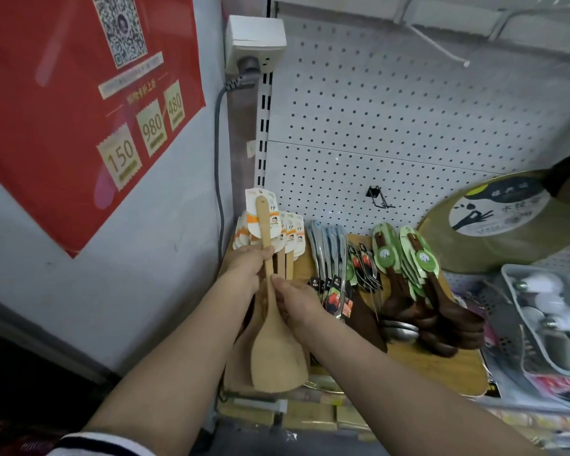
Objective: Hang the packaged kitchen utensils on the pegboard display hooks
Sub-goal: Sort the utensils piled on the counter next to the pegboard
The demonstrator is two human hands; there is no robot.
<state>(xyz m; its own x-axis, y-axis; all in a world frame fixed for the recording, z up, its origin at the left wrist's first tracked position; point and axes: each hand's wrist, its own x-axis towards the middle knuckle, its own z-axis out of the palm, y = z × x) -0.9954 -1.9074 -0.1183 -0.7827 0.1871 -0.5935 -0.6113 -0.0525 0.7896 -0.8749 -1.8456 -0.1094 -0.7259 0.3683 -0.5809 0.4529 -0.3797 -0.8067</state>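
Bamboo is what I hold: one spatula [270,311], pale and smooth, with a thin round handle and a wide flat blade at the bottom. My left hand [247,268] grips the handle near the middle, fingers curled round it. My right hand [293,301] touches the neck just above the blade, fingertips pressed against it; I cannot tell if the thumb closes behind.

The spatula stands almost upright, in front of the other spatulas [288,248] at the left end of the pegboard [375,126]. A paper card [260,209] sits at the top of its handle, white with orange print.

I judge it light and stiff, so it will not bend or sag when I lift it. The wood looks dry and not slippery. The weak part is the card: thin paper, easy to tear at the hanging hole. So I would keep my grip on the handle, not on the card, and guide the hole onto the hook slowly.

To the right hang steel utensils [329,258], shiny and narrow, and dark wooden spoons [418,291] with green cards. A black hook [379,199] sticks out of the board, with nothing on it. A round board [491,225] leans at the far right.
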